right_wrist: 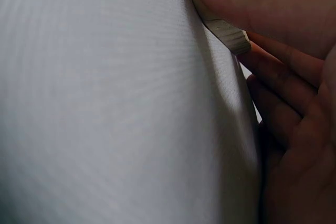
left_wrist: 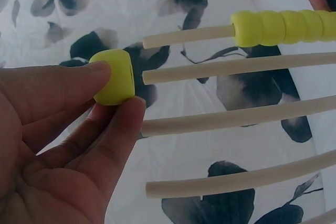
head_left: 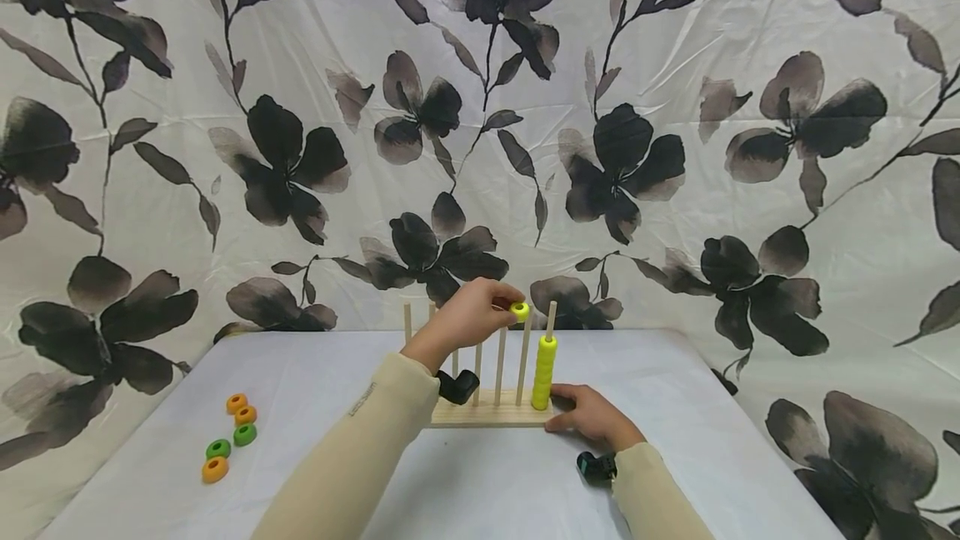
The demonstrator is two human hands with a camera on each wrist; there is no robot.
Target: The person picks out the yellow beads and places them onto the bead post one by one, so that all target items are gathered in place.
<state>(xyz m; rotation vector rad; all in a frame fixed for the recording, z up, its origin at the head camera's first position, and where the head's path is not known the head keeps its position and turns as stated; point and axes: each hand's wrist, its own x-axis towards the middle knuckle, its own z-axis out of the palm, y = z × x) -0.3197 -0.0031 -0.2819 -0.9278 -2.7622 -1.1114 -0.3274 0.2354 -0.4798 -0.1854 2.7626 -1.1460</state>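
Observation:
My left hand (head_left: 471,312) pinches a yellow bead (left_wrist: 116,80) between thumb and fingertips, above the wooden peg rack. The bead is just off the tip of the second peg from the right (left_wrist: 236,67), apart from it in the left wrist view. A stack of yellow beads (head_left: 544,373) fills most of the rightmost peg, whose top stays bare. With thumb in front and fingers behind, my right hand (head_left: 596,417) grips the right end of the rack's wooden base (head_left: 487,417). That end (right_wrist: 231,38) also shows in the right wrist view. My left forearm hides part of the rack's left side.
On the left of the white-covered table (head_left: 315,382) lie several loose beads, orange (head_left: 214,469) and green (head_left: 244,434). Several more upright pegs (head_left: 501,361) stand left of the yellow stack. A floral cloth (head_left: 525,190) hangs behind the table.

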